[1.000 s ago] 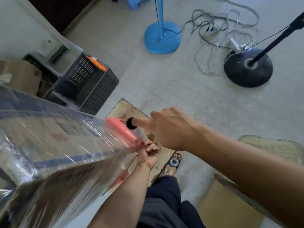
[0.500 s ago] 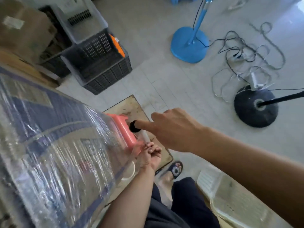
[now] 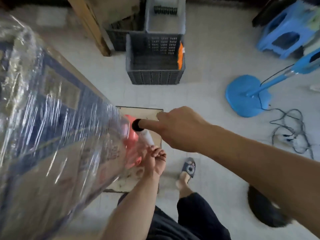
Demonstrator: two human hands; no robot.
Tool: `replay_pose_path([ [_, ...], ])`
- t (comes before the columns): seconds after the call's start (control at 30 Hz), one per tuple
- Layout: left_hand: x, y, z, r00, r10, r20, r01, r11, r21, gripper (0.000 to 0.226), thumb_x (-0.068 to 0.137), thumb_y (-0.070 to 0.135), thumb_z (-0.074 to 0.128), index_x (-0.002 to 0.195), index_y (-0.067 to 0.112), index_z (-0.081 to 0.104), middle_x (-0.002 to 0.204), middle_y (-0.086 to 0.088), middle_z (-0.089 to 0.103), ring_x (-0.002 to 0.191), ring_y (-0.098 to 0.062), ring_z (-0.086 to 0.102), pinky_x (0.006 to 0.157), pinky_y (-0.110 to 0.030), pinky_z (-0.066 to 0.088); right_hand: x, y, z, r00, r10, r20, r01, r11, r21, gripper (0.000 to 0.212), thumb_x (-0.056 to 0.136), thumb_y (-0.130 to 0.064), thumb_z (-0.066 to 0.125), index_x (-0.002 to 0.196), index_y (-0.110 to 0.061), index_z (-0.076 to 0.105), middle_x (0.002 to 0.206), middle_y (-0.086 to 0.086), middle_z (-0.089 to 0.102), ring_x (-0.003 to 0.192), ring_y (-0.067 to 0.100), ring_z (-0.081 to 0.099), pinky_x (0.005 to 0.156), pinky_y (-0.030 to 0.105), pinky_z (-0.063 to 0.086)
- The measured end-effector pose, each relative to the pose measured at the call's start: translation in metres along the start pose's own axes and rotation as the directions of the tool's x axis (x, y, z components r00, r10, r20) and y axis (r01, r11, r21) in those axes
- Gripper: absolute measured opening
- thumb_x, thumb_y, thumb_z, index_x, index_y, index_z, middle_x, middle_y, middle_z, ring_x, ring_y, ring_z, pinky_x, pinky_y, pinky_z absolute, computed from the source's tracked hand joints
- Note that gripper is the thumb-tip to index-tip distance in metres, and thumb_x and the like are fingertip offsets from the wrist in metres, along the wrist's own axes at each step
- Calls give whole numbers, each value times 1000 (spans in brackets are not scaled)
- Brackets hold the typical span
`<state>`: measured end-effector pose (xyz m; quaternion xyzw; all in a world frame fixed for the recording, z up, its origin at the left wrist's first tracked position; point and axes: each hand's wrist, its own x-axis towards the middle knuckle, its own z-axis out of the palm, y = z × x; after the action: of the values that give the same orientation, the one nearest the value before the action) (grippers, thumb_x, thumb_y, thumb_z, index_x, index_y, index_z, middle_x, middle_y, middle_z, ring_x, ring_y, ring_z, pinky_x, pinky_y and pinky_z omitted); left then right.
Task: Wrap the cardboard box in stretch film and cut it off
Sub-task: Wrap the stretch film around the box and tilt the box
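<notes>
A tall cardboard box (image 3: 52, 127) with blue print fills the left of the head view, covered in shiny stretch film. The stretch film roll (image 3: 146, 137) stands upright beside the box's near corner, its film running onto the box. My right hand (image 3: 176, 129) is above the roll with one finger stuck into the roll's black top core. My left hand (image 3: 156, 161) is closed around the roll's lower end. Something orange-red (image 3: 129, 134) shows through the film behind the roll.
A board (image 3: 143, 112) lies on the floor under the roll. A dark crate (image 3: 154, 73) stands straight ahead, a blue fan base (image 3: 245, 96) and loose cables (image 3: 290, 129) to the right, a blue stool (image 3: 285, 32) at top right. My sandalled foot (image 3: 187, 170) is below.
My view has swung around the box: the crate moved from the left to straight ahead and the fan base to the right. Both hands kept their hold on the roll.
</notes>
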<state>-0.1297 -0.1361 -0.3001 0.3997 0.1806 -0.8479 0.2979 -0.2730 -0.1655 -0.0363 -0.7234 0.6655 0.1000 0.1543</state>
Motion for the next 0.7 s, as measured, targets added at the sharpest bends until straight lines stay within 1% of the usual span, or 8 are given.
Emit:
replay_pose_path([
  [0.1,13,-15,25,992,123,-26,-125,988,-95,23,76,15,55,53,17,58,46,9,50,35,-2,41,45,-17,42,14,23,-9,991,-136,-14,136,990,-36,79,97,-11,48,141,-51,-4,84,3,49,48,21,41,42,31,22],
  [0.2,29,-26,45,977,211,43,-199,961,-191,16,60,3,67,55,15,57,52,8,54,36,-4,42,45,-20,41,28,45,-20,968,-246,-54,241,967,-88,76,99,-13,47,145,-52,1,81,3,47,48,21,40,43,31,20],
  [0.27,36,-29,54,961,262,92,-234,941,-243,17,68,1,65,58,14,59,56,7,59,37,-5,46,47,-22,43,36,53,-27,947,-316,-54,308,944,-119,75,98,-13,47,144,-52,1,78,2,45,49,22,38,43,32,20],
  [0.37,49,-31,63,949,304,82,-275,926,-257,31,84,11,47,56,16,61,56,8,61,37,-3,47,48,-21,43,49,59,-36,919,-393,-33,382,907,-177,69,100,-17,44,145,-51,3,75,1,38,50,21,35,44,31,20],
  [0.43,57,-31,69,940,324,109,-279,911,-305,30,86,12,47,58,16,57,57,7,60,37,-4,47,47,-22,43,59,61,-42,899,-437,-42,420,883,-208,70,100,-18,44,144,-51,1,73,1,36,50,21,36,44,31,24],
  [0.5,63,-29,75,929,347,127,-289,896,-336,28,86,14,47,59,16,55,57,7,60,37,-5,46,47,-22,44,69,64,-46,886,-462,-41,442,867,-229,70,99,-18,43,143,-51,-1,76,1,40,51,21,38,44,32,27],
  [0.6,71,-23,84,908,394,146,-315,868,-383,28,87,19,47,61,16,58,57,7,61,36,-4,46,49,-21,43,83,67,-52,865,-500,-38,475,841,-258,67,101,-22,40,145,-50,-3,74,0,39,52,20,40,43,32,26],
  [0.7,78,-19,93,896,421,144,-326,842,-429,29,88,16,47,61,16,58,58,7,62,36,-5,46,49,-21,42,97,73,-58,848,-529,-20,507,821,-262,60,103,-27,39,142,-50,-1,78,1,42,53,21,40,44,32,24],
])
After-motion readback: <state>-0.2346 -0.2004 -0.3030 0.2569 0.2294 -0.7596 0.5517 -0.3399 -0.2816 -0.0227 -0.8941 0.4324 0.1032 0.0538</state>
